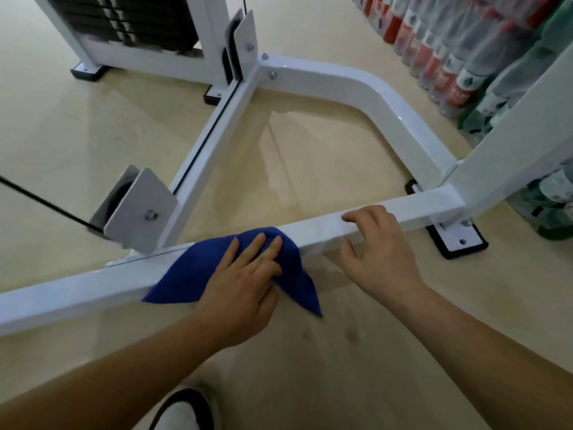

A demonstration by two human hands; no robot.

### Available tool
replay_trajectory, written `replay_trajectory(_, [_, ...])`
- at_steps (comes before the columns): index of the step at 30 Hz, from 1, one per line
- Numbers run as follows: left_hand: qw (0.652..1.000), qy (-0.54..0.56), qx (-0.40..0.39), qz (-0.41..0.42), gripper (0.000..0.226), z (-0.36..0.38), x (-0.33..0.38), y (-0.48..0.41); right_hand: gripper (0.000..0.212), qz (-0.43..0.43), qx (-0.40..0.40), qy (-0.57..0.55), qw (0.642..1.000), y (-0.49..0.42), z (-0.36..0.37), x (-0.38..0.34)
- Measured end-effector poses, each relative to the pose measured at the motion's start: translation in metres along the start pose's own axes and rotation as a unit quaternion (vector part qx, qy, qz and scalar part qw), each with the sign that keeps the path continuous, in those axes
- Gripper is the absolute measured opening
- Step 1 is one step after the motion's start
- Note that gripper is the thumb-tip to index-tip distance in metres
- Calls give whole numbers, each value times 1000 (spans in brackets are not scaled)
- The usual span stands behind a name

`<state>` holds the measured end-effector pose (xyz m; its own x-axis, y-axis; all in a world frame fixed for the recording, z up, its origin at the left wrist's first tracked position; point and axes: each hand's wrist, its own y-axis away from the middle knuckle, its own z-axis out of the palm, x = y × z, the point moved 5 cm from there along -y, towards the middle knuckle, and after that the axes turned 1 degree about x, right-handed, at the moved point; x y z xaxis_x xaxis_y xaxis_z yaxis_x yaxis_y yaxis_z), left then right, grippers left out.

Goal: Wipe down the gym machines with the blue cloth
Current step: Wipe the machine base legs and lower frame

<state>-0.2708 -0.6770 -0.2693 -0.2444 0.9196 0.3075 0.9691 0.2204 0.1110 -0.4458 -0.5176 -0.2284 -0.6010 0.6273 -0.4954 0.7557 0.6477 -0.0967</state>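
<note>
While the left hand (245,287) lies flat on the blue cloth (198,268), the cloth is draped right over the white front bar (77,290) of the machine's base frame, low to the floor (310,150). The left fingers (257,243) are straight and close together, pressing the cloth onto the top of the bar, and one corner of the cloth hangs down the bar's near face to a point. Just to the right, on bare metal, sits the right hand (381,252): its fingers are bent over the top of the bar and its thumb is against the near side, so it grips the bar, apart from the cloth.

Beyond the hands, a straight white rail (217,135) runs away from the front bar toward the weight stack (124,17), with a grey pulley bracket (139,209) at its near end (a black cable (40,200) leads off from it to the left). A curved white tube (372,85) sweeps round on the right and meets the front bar at an upright post (511,144), where a black-edged foot plate (455,240) sits on the floor. Rows of bottles (449,41) with red and green labels line the far right. At the bottom edge, between the two forearms, a black and white shoe (183,411) shows.
</note>
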Motion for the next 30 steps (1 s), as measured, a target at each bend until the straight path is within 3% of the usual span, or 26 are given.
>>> replay_trajectory(3, [996,76,9,-52,46,-6,20,-11,42,17,-45,-42,998,-1,16,-17])
replay_trajectory(6, [999,17,7,-36,62,-3,35,-39,40,7,-64,-35,997,-14,23,-30])
replay_trajectory(12, [999,-52,7,-1,51,5,-1,-46,31,-40,-116,-4,992,-33,40,-51])
replay_trajectory(19, [994,-40,17,-102,54,-10,-82,67,39,-59,-175,7,983,-30,66,-94])
replay_trajectory(23, [987,10,40,-157,56,-16,-75,69,41,-111,-163,44,979,-29,79,-122])
replay_trajectory(27, [995,-1,16,-96,56,-17,-56,34,40,-153,-178,36,971,-26,88,-146])
replay_trajectory(30, [997,-33,9,-76,59,-17,-76,53,58,-143,-226,35,963,-27,96,-156])
